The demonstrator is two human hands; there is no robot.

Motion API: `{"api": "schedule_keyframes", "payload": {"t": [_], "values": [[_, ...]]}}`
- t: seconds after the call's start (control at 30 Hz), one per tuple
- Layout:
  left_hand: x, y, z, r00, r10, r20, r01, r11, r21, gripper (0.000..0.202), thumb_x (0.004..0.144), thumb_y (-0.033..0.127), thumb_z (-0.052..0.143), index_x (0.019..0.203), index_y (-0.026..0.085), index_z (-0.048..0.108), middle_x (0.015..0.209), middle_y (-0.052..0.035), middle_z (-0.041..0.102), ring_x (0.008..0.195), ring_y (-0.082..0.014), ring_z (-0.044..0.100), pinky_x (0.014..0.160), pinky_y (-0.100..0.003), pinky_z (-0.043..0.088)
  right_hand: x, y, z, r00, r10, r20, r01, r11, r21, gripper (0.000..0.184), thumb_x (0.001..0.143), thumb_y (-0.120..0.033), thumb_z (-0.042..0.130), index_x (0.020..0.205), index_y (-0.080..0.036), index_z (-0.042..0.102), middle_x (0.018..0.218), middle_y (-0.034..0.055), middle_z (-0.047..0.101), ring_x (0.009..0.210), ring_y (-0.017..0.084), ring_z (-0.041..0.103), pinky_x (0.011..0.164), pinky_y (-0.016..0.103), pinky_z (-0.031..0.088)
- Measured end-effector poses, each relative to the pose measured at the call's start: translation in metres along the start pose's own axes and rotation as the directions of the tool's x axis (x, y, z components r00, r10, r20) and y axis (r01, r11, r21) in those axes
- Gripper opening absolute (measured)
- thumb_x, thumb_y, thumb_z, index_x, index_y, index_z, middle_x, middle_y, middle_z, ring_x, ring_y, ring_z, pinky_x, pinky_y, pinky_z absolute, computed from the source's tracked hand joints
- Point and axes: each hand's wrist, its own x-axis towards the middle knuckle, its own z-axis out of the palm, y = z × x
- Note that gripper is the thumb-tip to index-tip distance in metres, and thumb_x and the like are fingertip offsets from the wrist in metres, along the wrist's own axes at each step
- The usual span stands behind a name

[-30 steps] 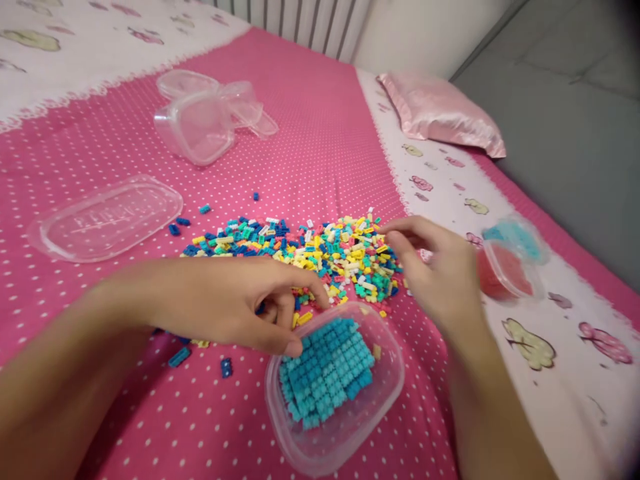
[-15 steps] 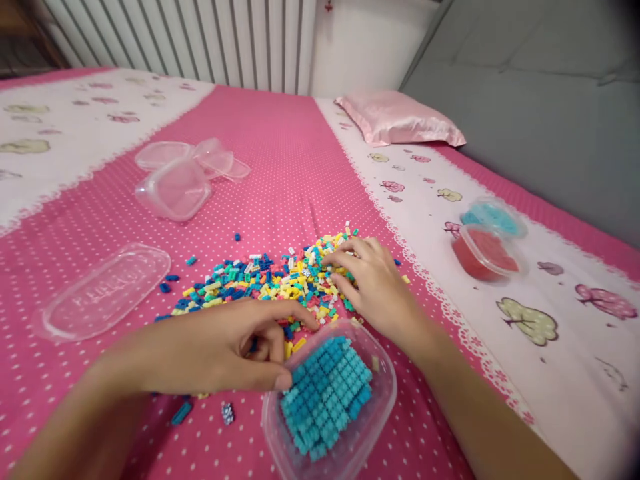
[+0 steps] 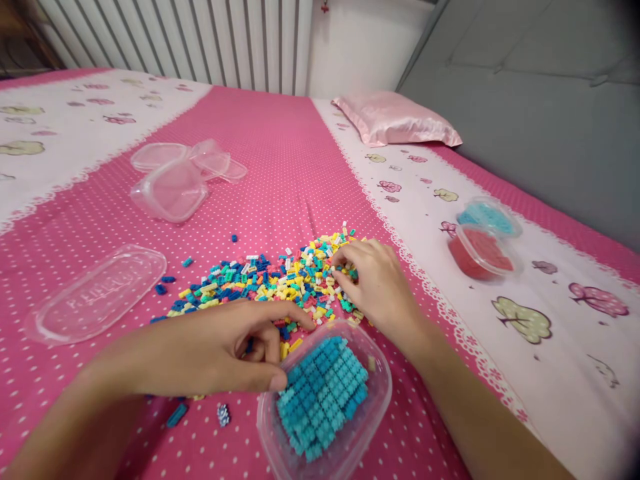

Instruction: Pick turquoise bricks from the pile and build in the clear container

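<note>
Curling over loose bricks (image 3: 295,283) at one o'clock from the tub (image 3: 377,393), the right hand (image 3: 373,277) hides whether it pinches any; the left hand (image 3: 240,347), thumb and forefinger parted, sits at ten. Picking out looks like the step; next calls for a precise fingertip pinch.

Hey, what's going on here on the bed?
A person has both hands among small toy bricks. The right hand is at the right end of a mixed brick pile, its fingers curled; whether it grips one can't be told. The left hand is at the rim of a clear tub holding blue bricks. A clear lid lies left of the pile; a red-filled tub sits to the right.
</note>
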Motion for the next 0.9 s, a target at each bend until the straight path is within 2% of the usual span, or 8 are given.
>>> {"api": "schedule_keyframes", "payload": {"t": [0.1,0.3,0.43,0.57,0.63,0.73,0.8,0.9], "values": [[0.000,0.001,0.000,1.000,-0.007,-0.001,0.007,1.000,0.001,0.048,0.094,0.045,0.062,0.138,0.031,0.049,0.079,0.0049,0.057,0.060,-0.0064,0.045,0.047,-0.012,0.039,0.001,0.001,-0.001,1.000,0.013,-0.022,-0.012,0.999,0.048,0.013,0.085,-0.009,0.064,0.091,-0.020,0.068,0.089,0.0041,0.071,0.089,0.027,0.059,0.089,0.046,0.041],[0.000,0.002,0.001,1.000,-0.015,-0.007,0.015,1.000,-0.007,0.048,0.093,0.045,0.063,0.137,0.030,0.051,0.080,0.0043,0.058,0.060,-0.0070,0.046,0.049,-0.014,0.040,0.004,0.001,-0.009,0.998,0.035,-0.058,-0.018,0.964,0.267,0.020,0.092,-0.011,0.054,0.099,-0.022,0.070,0.100,0.0080,0.068,0.100,0.027,0.060,0.092,0.046,0.044],[0.000,0.001,0.001,1.000,-0.017,-0.003,0.017,1.000,-0.013,0.050,0.093,0.043,0.063,0.140,0.031,0.050,0.081,0.0041,0.059,0.065,-0.0077,0.050,0.053,-0.014,0.042,0.003,-0.004,-0.022,0.998,0.062,-0.005,-0.051,0.860,0.508,0.022,0.092,-0.011,0.052,0.102,-0.023,0.066,0.103,0.0044,0.066,0.089,0.018,0.068,0.081,0.037,0.053],[-0.001,0.002,0.000,0.999,-0.035,0.007,0.035,0.999,-0.010,0.049,0.093,0.041,0.063,0.140,0.032,0.050,0.080,0.0047,0.059,0.063,-0.0073,0.049,0.052,-0.014,0.041,0.002,-0.009,-0.027,0.992,0.066,0.106,-0.120,0.729,0.674,0.011,0.088,-0.014,0.061,0.096,-0.021,0.064,0.094,0.0015,0.070,0.081,0.015,0.071,0.072,0.029,0.056],[-0.001,0.003,0.000,0.999,-0.035,0.006,0.035,0.999,-0.011,0.049,0.093,0.042,0.063,0.140,0.032,0.051,0.080,0.0047,0.059,0.063,-0.0072,0.049,0.052,-0.014,0.041,0.002,-0.009,-0.026,0.989,0.059,0.135,-0.138,0.693,0.708,0.011,0.086,-0.015,0.065,0.095,-0.021,0.064,0.096,0.0015,0.069,0.083,0.014,0.071,0.075,0.029,0.056],[-0.001,0.004,0.000,1.000,-0.031,0.001,0.031,0.999,-0.007,0.052,0.093,0.043,0.063,0.141,0.031,0.049,0.081,0.0040,0.060,0.062,-0.0075,0.049,0.051,-0.014,0.040,0.001,-0.010,-0.026,0.986,0.062,0.153,-0.155,0.667,0.729,0.020,0.086,-0.012,0.062,0.103,-0.022,0.062,0.102,0.0019,0.066,0.088,0.014,0.069,0.079,0.030,0.057],[-0.001,0.004,0.000,1.000,-0.027,0.008,0.027,1.000,-0.003,0.051,0.093,0.043,0.064,0.141,0.031,0.050,0.081,0.0039,0.061,0.063,-0.0076,0.049,0.051,-0.014,0.040,-0.001,-0.012,-0.030,0.985,0.042,0.169,-0.154,0.668,0.728,0.021,0.087,-0.009,0.060,0.103,-0.022,0.062,0.102,0.0014,0.067,0.092,0.014,0.069,0.082,0.030,0.055],[-0.001,0.004,0.000,1.000,-0.028,0.013,0.028,1.000,-0.001,0.050,0.093,0.045,0.064,0.139,0.032,0.050,0.081,0.0042,0.061,0.062,-0.0075,0.051,0.051,-0.014,0.040,-0.004,-0.019,-0.045,0.967,-0.035,0.253,-0.158,0.698,0.699,0.013,0.087,-0.012,0.065,0.095,-0.022,0.067,0.096,-0.0001,0.072,0.091,0.014,0.068,0.082,0.028,0.053]]}}
